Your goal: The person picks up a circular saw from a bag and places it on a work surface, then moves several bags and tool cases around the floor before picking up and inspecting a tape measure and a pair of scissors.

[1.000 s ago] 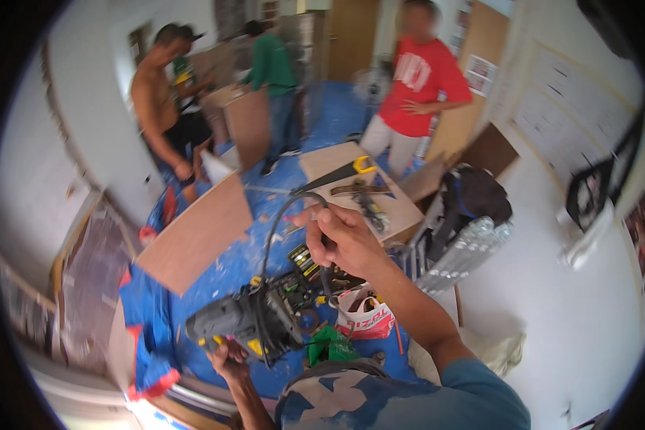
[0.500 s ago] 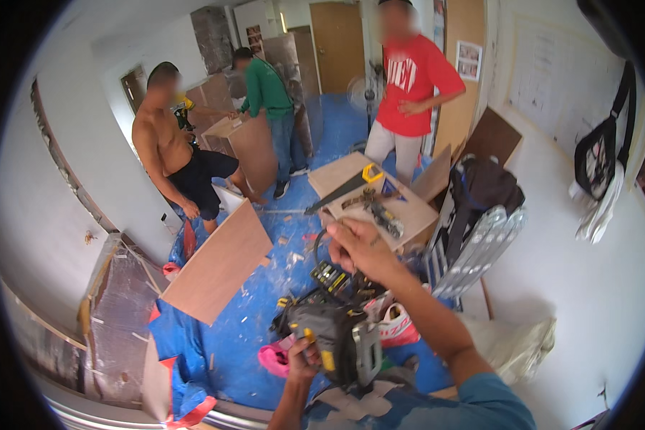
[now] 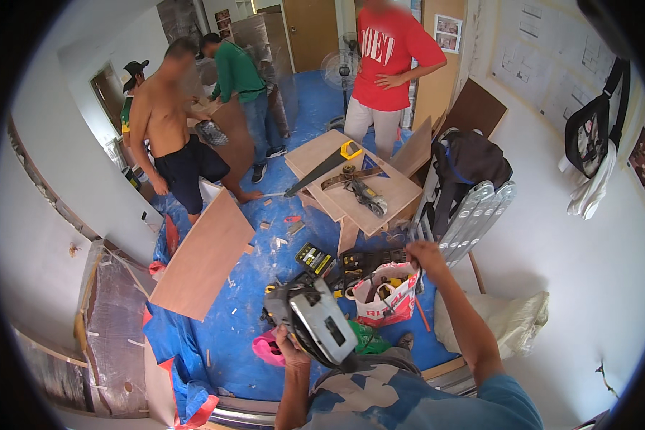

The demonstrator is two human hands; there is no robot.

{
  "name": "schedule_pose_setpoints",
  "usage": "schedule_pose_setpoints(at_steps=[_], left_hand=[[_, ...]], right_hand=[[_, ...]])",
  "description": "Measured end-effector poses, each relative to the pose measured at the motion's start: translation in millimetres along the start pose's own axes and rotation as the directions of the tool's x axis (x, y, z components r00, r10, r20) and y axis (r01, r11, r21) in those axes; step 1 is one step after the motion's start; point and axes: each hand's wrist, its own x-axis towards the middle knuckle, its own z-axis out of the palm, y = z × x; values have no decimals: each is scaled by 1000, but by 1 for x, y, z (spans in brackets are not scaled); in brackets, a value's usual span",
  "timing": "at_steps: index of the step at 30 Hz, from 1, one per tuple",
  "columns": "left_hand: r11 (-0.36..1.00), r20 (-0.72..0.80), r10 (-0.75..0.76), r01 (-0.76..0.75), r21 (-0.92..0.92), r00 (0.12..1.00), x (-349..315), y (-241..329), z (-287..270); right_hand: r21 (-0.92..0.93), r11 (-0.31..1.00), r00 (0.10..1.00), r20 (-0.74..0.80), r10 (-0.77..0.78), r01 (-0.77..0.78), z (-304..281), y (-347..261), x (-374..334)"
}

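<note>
Both curl: our left hand (image 3: 289,348) grips the power tool (image 3: 318,320), likely heavy and rigid, best held by its handle; whether our right hand (image 3: 427,258) holds anything, we cannot tell

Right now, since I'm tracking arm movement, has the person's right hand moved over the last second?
Yes. The right hand has moved rightward in the view, closer to the silver ladder on that side.

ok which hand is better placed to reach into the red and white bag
The right hand, I'd judge: it appears near the bag, though whether it holds anything is unclear. The left hand grips the power tool, so it looks less free.
</note>
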Motion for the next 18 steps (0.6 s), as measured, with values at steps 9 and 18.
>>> schedule_pose_setpoints(at_steps=[9,18], left_hand=[[998,187,33,-23,-54,982,5,13,59],[985,400,107,-43,-166,910,10,17,75]], right_hand=[[-78,961,924,304,-233,267,20,129,-42],[385,901,664,729,-163,-201,161,19,-107]])
